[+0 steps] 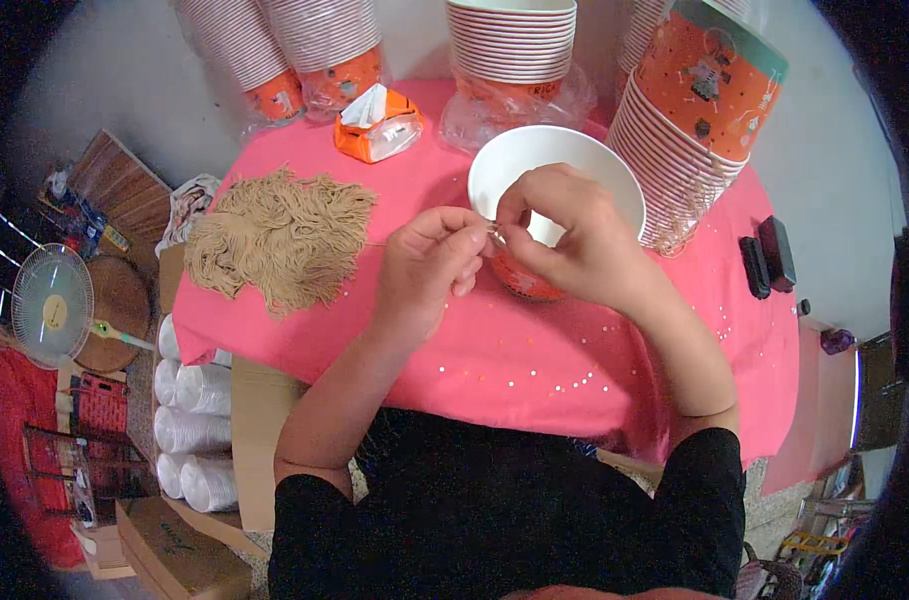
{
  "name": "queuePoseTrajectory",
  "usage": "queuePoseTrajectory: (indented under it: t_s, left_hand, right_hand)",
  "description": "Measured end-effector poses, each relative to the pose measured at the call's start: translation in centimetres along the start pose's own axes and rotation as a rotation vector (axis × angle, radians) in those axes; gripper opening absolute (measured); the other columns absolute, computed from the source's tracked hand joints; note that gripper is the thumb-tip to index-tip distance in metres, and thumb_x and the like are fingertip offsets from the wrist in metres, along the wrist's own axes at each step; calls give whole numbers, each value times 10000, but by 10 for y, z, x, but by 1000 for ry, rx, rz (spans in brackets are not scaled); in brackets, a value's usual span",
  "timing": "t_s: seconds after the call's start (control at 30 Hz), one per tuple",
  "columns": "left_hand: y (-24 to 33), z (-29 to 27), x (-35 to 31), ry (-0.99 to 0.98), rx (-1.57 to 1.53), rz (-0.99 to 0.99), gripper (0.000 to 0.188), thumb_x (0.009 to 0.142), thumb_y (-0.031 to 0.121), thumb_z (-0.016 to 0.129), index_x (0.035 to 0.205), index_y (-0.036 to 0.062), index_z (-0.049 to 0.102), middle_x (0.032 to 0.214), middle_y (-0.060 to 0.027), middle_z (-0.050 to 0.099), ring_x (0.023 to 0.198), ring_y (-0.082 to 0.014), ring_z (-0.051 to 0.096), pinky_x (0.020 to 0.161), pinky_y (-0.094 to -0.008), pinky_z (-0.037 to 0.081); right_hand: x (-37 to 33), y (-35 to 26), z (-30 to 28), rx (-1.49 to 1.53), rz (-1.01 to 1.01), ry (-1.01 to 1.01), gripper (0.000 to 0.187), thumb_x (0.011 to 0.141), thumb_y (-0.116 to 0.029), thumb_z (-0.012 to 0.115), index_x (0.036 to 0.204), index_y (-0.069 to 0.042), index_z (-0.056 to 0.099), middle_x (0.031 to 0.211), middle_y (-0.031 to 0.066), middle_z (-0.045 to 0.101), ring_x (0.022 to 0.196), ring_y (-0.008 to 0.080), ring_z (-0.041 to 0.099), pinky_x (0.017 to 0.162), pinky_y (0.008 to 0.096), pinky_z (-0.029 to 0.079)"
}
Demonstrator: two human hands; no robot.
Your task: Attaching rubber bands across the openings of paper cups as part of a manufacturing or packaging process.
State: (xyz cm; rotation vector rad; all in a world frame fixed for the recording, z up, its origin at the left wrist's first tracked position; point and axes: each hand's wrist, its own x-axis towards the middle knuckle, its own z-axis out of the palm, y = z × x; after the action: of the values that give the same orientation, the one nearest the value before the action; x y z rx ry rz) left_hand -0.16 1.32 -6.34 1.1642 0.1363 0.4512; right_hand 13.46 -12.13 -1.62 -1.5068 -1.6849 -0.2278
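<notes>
While the left hand and the right hand meet at the centre of the frame, a thin tan string is pinched between their fingertips at the rim of a white paper bowl. The string is judged light and limp, best gripped near its end; its long axis runs leftward toward the pile of strings at centre left. The bowl appears light and crushable.

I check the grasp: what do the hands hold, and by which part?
Both hands, left hand and right hand, pinch the orange paper bowl at its near rim.
</notes>
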Motion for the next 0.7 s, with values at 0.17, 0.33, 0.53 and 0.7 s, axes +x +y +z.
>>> queuePoseTrajectory:
  t_s: [0.17,0.33,0.53,0.7]
  left_hand:
    - [4,2,0,45,218,57,104,922,50,592,999,-6,635,796,-17,611,628,-50,505,482,-204,381]
    - [-3,3,3,71,378,208,71,902,29,659,970,7,660,734,92,526,637,24,427,529,-169,343]
    - [-6,0,4,55,466,287,64,898,42,673,951,9,686,650,122,383,599,11,341,518,-189,291]
    - [-5,0,-1,62,538,287,71,896,70,694,936,12,692,642,123,385,593,13,344,518,-189,280]
  right_hand:
    - [0,-1,-2,49,38,-26,87,754,2,659,801,-33,594,740,67,630,703,215,622,722,349,475]
    - [-1,-1,-4,17,72,-68,92,743,10,646,804,-29,589,727,72,620,691,215,615,701,350,477]
    - [-4,1,-7,-19,117,-89,100,752,-102,645,797,-47,576,650,152,598,648,373,596,619,475,461]
    - [-8,2,-17,-122,94,-139,116,751,-107,635,818,-39,569,642,161,588,644,385,583,606,484,457]
